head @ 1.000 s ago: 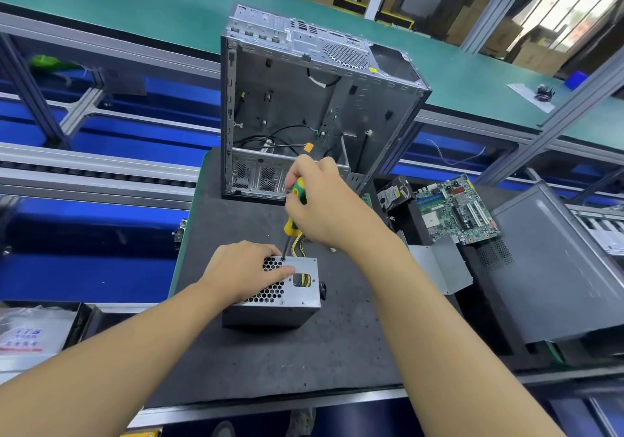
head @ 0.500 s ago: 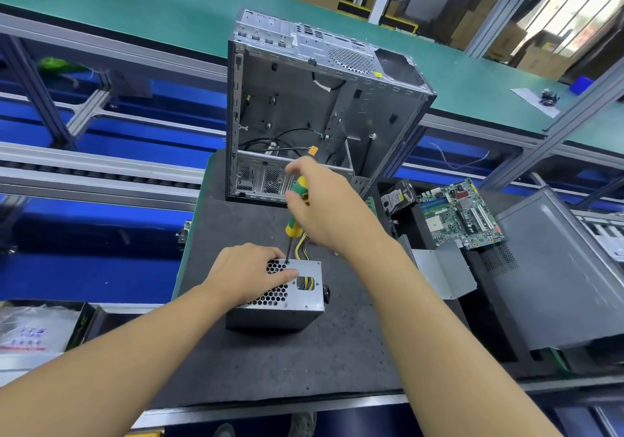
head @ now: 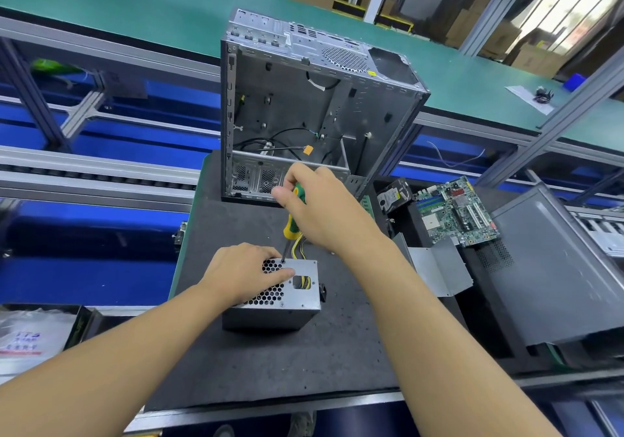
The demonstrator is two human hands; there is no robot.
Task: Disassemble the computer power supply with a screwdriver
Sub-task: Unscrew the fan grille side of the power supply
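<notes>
Dark bench (head: 270, 369): left hand (head: 243, 274) still presses the power supply (head: 300, 301), fingers relaxed; right hand (head: 324, 210), fingers clamped on the screwdriver (head: 291, 228), has twisted slightly; unscrewing probably continues.

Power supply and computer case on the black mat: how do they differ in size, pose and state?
The power supply is a small box lying flat; the computer case behind it is much larger and stands upright. The power supply has its cover on, with a honeycomb vent on top; the computer case is open at the side and holds only a few cables. Both are grey metal on the same mat.
</notes>
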